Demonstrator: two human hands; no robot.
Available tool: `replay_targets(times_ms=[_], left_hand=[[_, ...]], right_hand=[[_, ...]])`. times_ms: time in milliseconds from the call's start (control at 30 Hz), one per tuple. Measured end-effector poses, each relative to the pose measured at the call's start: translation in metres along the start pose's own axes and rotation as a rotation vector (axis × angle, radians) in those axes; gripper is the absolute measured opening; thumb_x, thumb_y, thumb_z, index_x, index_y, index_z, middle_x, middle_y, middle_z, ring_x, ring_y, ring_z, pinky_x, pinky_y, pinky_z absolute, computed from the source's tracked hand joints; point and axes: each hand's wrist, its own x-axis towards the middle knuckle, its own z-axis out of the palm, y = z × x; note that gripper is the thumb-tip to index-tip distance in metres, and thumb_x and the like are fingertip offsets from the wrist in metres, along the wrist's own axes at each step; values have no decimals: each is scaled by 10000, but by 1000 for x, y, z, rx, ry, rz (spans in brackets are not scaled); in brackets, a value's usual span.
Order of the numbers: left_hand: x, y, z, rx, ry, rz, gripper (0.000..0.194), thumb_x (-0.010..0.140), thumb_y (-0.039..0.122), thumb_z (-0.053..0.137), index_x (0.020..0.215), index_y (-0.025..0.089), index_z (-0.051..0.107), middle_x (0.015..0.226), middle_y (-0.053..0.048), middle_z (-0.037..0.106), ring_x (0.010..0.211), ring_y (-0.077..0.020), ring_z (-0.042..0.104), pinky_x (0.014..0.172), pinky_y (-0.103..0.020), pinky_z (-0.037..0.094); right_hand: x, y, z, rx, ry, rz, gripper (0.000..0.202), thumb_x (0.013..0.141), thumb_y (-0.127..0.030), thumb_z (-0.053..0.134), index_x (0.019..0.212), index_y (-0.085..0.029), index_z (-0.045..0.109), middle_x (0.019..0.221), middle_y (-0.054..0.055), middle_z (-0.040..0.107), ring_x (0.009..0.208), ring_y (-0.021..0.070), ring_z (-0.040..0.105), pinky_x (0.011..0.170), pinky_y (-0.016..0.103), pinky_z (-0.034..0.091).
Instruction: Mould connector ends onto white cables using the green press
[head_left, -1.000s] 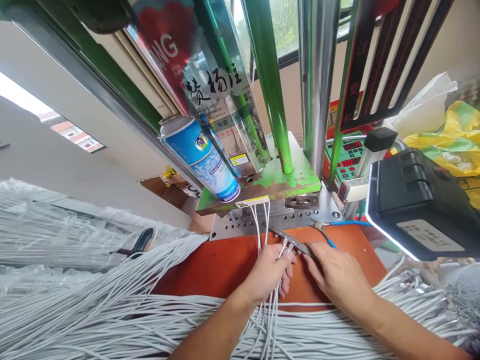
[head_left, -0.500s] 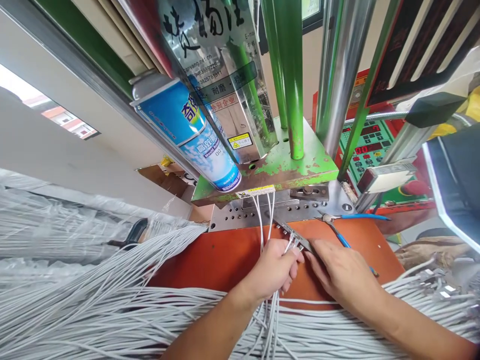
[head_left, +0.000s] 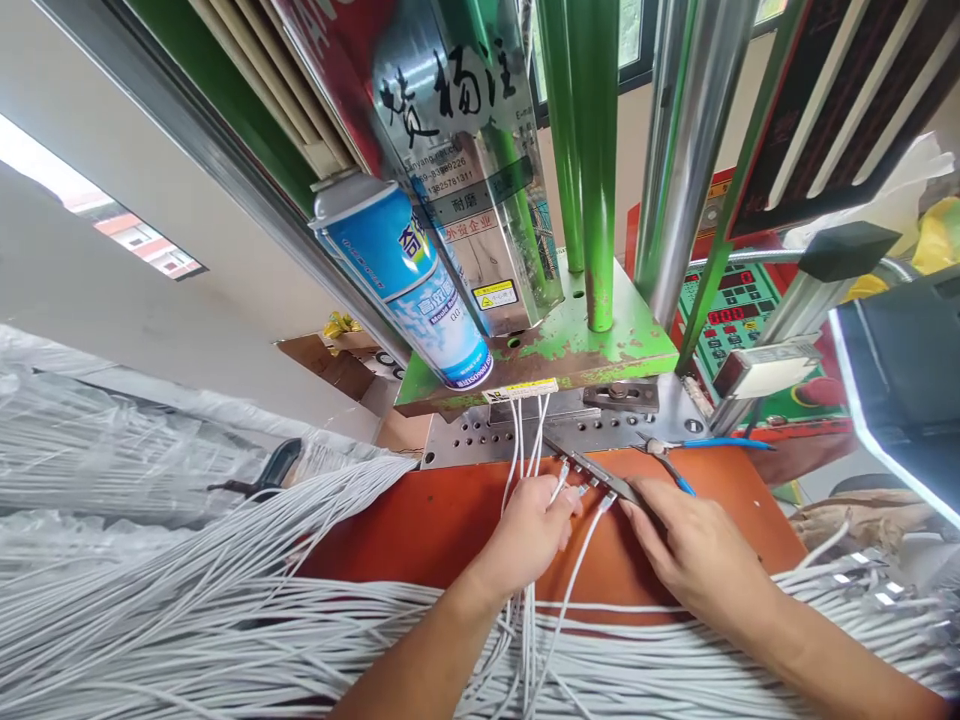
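My right hand point(head_left: 694, 535) grips one end of a narrow metal bar point(head_left: 594, 466) with small pegs or slots along its near edge. The bar slants up and left toward the press. My left hand point(head_left: 534, 522) is closed on a white cable, its pale plug point(head_left: 564, 470) close to the bar's edge; whether it is seated cannot be seen. At the bar's right end another white cable's plug point(head_left: 609, 499) meets the edge, its cord hanging down. Several white cables point(head_left: 538, 435) run from under the press plate past my left hand.
A green press plate point(head_left: 622, 340) bears a blue spray can point(head_left: 420, 290). Blue-handled cutters point(head_left: 667, 460) lie on the orange-brown board point(head_left: 420, 530). Bundled white cables point(head_left: 315, 640) cross in front and pile at left. A control panel point(head_left: 739, 310) stands at right.
My left hand has moved left along the bar, and the cable at the bar's right end now hangs outside my fingers. The panel's digits have changed. The view has shifted slightly.
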Motion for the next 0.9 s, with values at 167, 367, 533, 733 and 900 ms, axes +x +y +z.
replay_targets(times_ms=[167,367,533,733,900], left_hand=[[2,-1,6,-13,-25,-57,283,962,391,486,793,192,596,483,48,520,414,-97,412,492,-221,333],[3,-2,12,28,73,-24,345,956,474,516,783,195,623,503,37,517,497,-131,498,547,-242,389],[8,-5,18,63,85,-44,378,955,488,516,790,185,671,510,15,552,514,-152,551,561,-257,430],[12,-5,0,28,-29,-26,445,1010,546,437,925,172,663,553,-4,611,436,-139,551,498,-249,418],[9,-7,-20,148,297,95,328,1001,451,490,862,194,639,669,-16,641,596,-142,599,576,-243,447]], right_hand=[[1,-2,2,-38,-43,-30,279,1097,-405,371,957,-243,549,829,20,664,735,221,650,650,347,399],[2,-1,1,14,-55,-79,269,1097,-363,369,968,-234,567,845,44,679,755,218,666,673,339,448],[4,0,-7,64,-63,-135,271,1090,-344,386,1012,-229,619,868,62,707,766,213,680,703,332,500],[2,0,-1,22,24,-66,273,1093,-401,395,1104,-242,617,965,46,732,803,214,709,693,349,523],[1,3,2,-3,58,-55,287,1092,-416,395,1202,-260,609,1043,37,750,867,222,731,718,353,546]])
